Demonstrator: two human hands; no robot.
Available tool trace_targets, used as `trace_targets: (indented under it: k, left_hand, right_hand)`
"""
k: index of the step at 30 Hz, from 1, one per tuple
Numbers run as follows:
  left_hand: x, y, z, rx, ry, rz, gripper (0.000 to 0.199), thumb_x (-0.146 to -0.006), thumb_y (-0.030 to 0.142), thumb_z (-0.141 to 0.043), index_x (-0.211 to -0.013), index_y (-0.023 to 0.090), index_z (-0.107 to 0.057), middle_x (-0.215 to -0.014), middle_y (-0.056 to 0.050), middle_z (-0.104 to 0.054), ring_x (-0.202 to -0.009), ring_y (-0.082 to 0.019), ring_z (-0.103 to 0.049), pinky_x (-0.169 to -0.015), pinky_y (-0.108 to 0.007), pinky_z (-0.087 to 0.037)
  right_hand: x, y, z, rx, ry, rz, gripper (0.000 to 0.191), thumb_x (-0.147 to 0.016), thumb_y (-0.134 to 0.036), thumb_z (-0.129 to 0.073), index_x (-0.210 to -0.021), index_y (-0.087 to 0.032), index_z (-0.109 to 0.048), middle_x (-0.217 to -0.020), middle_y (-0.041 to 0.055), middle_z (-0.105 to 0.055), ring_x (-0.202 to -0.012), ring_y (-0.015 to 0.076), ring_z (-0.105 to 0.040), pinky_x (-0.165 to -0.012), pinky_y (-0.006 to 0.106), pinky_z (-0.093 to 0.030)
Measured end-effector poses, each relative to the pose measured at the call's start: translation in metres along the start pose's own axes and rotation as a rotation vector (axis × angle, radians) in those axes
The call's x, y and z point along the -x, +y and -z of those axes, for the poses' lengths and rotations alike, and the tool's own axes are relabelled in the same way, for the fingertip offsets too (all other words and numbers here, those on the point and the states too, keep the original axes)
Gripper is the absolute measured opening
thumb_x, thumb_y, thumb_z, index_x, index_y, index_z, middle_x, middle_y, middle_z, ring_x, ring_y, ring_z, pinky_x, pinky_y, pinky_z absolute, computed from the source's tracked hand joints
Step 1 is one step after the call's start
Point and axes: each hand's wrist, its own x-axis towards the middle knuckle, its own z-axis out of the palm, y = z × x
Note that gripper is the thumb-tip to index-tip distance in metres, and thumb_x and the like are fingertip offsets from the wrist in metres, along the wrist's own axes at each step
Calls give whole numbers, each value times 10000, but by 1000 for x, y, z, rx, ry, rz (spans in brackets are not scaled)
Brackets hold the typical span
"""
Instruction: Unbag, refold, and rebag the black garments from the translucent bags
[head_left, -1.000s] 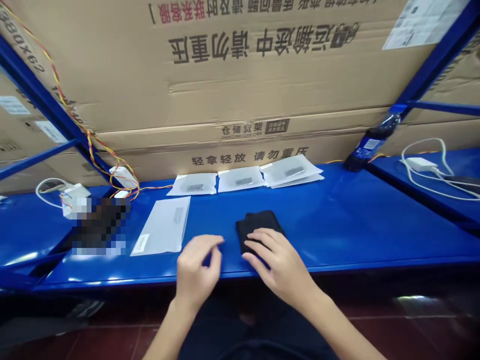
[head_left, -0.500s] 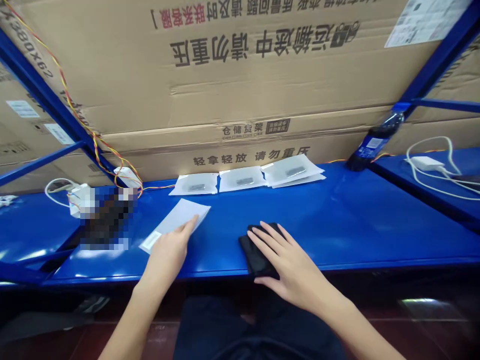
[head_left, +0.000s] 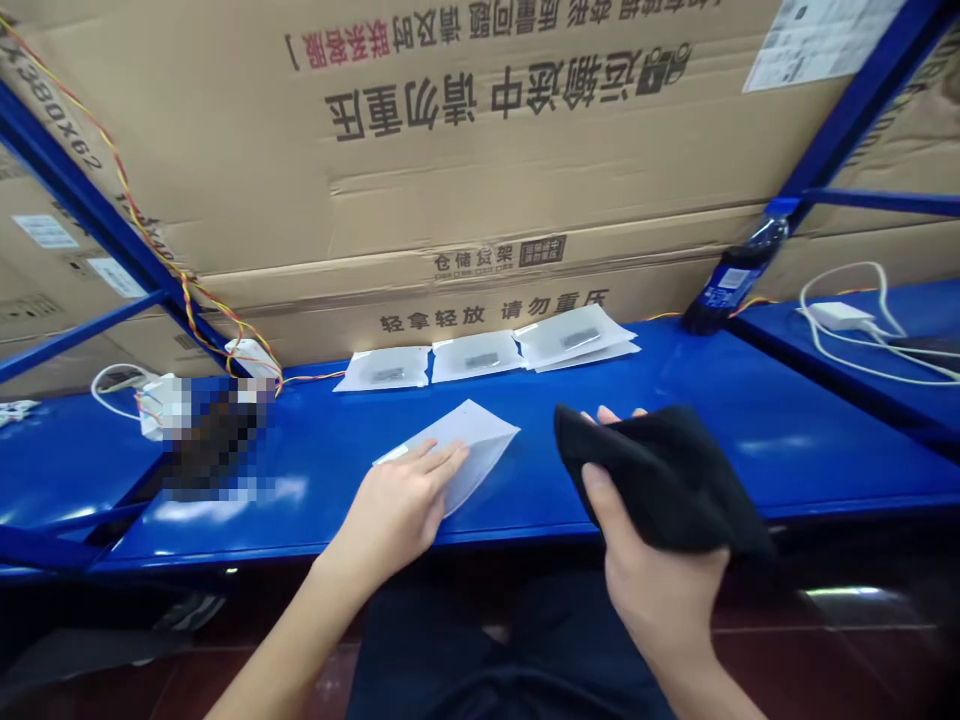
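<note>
My left hand (head_left: pixel 401 505) has its fingers over a white frosted plastic bag (head_left: pixel 484 450) and grips its near side, low over the blue shelf. A white label strip shows partly beside the fingers. To the right, my right hand (head_left: pixel 656 585) is closed round a folded black cloth (head_left: pixel 675 470), raised above the shelf's front edge, thumb on the near face and fingertips behind. Further back lie several similar frosted bags in a row, among them a left bag (head_left: pixel 386 369), a middle bag (head_left: pixel 478 355) and overlapping right bags (head_left: pixel 577 338), with small dark items showing through.
The blue metal shelf (head_left: pixel 315 440) is backed by a large cardboard box (head_left: pixel 480 180). A dark drink bottle (head_left: pixel 731 280) leans at the back right. White adapters and cables (head_left: pixel 844 317) lie on both sides. A blurred dark object (head_left: pixel 214 440) sits at left.
My right hand has lifted the black cloth off the shelf and turned it, moving right. My left hand has slid the frosted bag to the right.
</note>
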Motion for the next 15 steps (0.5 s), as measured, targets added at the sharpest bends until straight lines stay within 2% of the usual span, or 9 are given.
trace_targets:
  k: [3, 4, 6, 8, 10, 13, 15]
  left_hand:
    - [-13, 3, -5, 179, 52, -83, 721, -859, 34, -586, -1541, 267, -594, -1547, -47, -632, -1451, -294, -596, -1207, -481, -531]
    - [-17, 3, -6, 251, 75, -106, 692, -879, 66, -614, -1541, 266, -595, -1545, -59, -633, -1448, -297, -600, -1210, -483, -530]
    - [-21, 2, -11, 364, 123, -124, 628, -909, 130, -655, -1526, 243, -610, -1536, -85, -639, -1441, -315, -604, -1203, -501, -539]
    - [-23, -1, -15, 428, 162, -120, 646, -883, 119, -660, -1520, 214, -612, -1534, -99, -639, -1445, -329, -597, -1202, -522, -536]
    - [-24, -4, -20, 460, 193, -95, 737, -829, 54, -619, -1547, 214, -583, -1550, -94, -625, -1459, -325, -581, -1202, -527, -533]
    - [-25, -4, -23, 458, 205, -70, 869, -746, -10, -554, -1579, 237, -544, -1578, -80, -599, -1491, -313, -546, -1217, -536, -517]
    - [-28, -1, -24, 437, 200, -86, 908, -705, -23, -537, -1573, 240, -549, -1585, -73, -593, -1509, -316, -526, -1242, -557, -485]
  right_hand:
    - [0, 2, -6, 96, -313, 643, 458, -1080, -165, -527, -1514, -277, -619, -1428, 86, -727, -1372, 301, -661, -1194, 559, -525]
    - [-2, 7, -10, 84, -423, 808, 466, -1090, -137, -479, -1518, -265, -611, -1399, 87, -744, -1378, 292, -657, -1181, 556, -539]
    - [-7, 20, -20, 83, -553, 1007, 413, -1083, -111, -479, -1450, -176, -658, -1325, 122, -778, -1400, 296, -636, -1173, 548, -548]
    - [-15, 33, -29, 147, -575, 1085, 362, -1065, -81, -504, -1371, -102, -696, -1289, 170, -784, -1411, 306, -625, -1174, 554, -545]
    - [-23, 42, -35, 226, -586, 1103, 365, -1050, -62, -521, -1364, -103, -702, -1304, 187, -774, -1405, 313, -629, -1177, 569, -538]
    - [-32, 49, -47, 333, -669, 1072, 393, -1018, -21, -543, -1365, -104, -706, -1366, 196, -744, -1379, 316, -651, -1192, 522, -531]
    - [-34, 52, -61, 364, -727, 998, 366, -992, -10, -561, -1307, -82, -733, -1321, 204, -762, -1290, 325, -709, -1157, 478, -561]
